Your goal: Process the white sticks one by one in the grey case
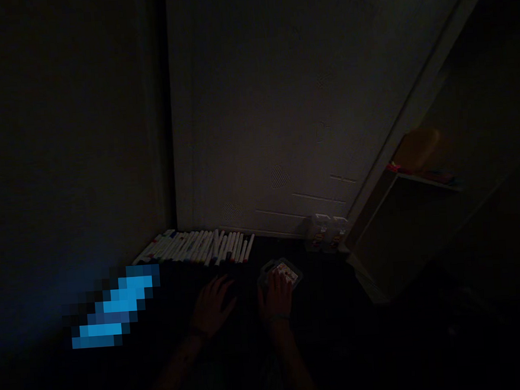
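The scene is very dark. My left hand (213, 305) rests palm down over the dark tabletop, fingers spread, with nothing in it. A shallow clear plastic container (296, 277) with angled corners lies in front of my right hand (276, 301). The fingers of that hand curl over its near side, and the thumb is at its left edge. A printed label or card (287, 271) shows pale on the container, partly covered by my fingertips. Beyond my left hand lies a row of white marker pens (196, 247), side by side.
Two clear packages (320, 232) stand at the back against a pale upright panel (272, 111). A bright, pixelated blue screen-like patch (125, 302) is at the left. On the right, an orange rounded object (419, 147) sits on a shelf unit (387, 227).
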Demonstrator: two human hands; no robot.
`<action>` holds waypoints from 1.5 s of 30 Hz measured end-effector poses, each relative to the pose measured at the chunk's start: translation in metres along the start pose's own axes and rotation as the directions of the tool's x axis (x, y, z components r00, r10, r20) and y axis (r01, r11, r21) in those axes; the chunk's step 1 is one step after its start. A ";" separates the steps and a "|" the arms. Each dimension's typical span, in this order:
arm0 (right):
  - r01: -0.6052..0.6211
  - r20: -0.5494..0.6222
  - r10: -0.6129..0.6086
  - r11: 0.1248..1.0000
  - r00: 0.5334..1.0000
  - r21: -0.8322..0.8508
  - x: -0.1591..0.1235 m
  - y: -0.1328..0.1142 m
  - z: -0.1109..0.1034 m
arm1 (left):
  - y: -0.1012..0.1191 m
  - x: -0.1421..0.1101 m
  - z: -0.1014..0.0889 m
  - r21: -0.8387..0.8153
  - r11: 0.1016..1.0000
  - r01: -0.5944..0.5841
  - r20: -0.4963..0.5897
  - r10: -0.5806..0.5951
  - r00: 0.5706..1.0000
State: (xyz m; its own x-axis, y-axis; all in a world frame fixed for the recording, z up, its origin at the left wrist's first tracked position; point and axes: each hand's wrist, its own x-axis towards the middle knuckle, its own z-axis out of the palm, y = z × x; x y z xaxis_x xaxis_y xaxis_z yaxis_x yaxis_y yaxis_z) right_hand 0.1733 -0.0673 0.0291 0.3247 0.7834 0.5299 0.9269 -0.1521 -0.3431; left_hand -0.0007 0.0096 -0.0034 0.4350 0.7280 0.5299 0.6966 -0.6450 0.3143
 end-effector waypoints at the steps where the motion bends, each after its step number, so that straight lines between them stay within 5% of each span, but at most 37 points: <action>1: 0.002 0.006 -0.002 1.000 1.000 0.014 -0.002 -0.002 0.002 | 0.000 0.000 0.000 -0.006 1.000 0.004 -0.007 -0.004 1.000; 8: 0.279 0.031 -0.301 0.914 0.953 0.293 -0.015 0.002 -0.029 | 0.020 -0.001 -0.024 -0.016 1.000 -0.024 0.050 0.025 0.998; 13: 0.152 -0.011 -0.163 0.891 0.987 0.428 -0.015 0.014 -0.030 | 0.032 -0.003 -0.040 -0.108 0.990 -0.088 0.151 0.103 0.983; 17: 0.016 0.071 -0.069 0.824 0.995 0.566 -0.014 0.022 -0.019 | 0.031 -0.003 -0.043 -0.197 0.973 -0.119 0.223 0.163 0.961; 23: 0.065 0.006 -0.083 0.822 0.997 0.566 -0.015 0.023 -0.020 | 0.029 -0.003 -0.042 -0.298 0.942 -0.155 0.335 0.255 0.907; 30: 0.017 -0.091 0.037 0.846 0.995 0.533 -0.013 0.028 -0.019 | 0.028 -0.006 -0.033 -0.301 0.950 -0.076 0.277 0.163 0.947; 36: 0.162 0.000 -0.186 0.856 0.983 0.492 -0.015 0.014 -0.031 | 0.037 -0.004 -0.046 -0.340 0.934 -0.107 0.185 0.178 0.966; 45: 0.230 0.041 -0.342 0.711 0.939 0.665 -0.018 0.004 -0.048 | 0.038 0.006 -0.060 -0.256 0.966 -0.031 -0.011 0.030 1.000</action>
State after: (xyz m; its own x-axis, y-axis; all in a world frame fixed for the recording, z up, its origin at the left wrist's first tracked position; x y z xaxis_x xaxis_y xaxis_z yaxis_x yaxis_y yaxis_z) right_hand 0.1799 -0.1112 0.0550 -0.0193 0.8121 0.5832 0.6085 0.4723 -0.6377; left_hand -0.0055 -0.0244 0.0589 0.4490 0.7060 0.5477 0.5135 -0.7055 0.4884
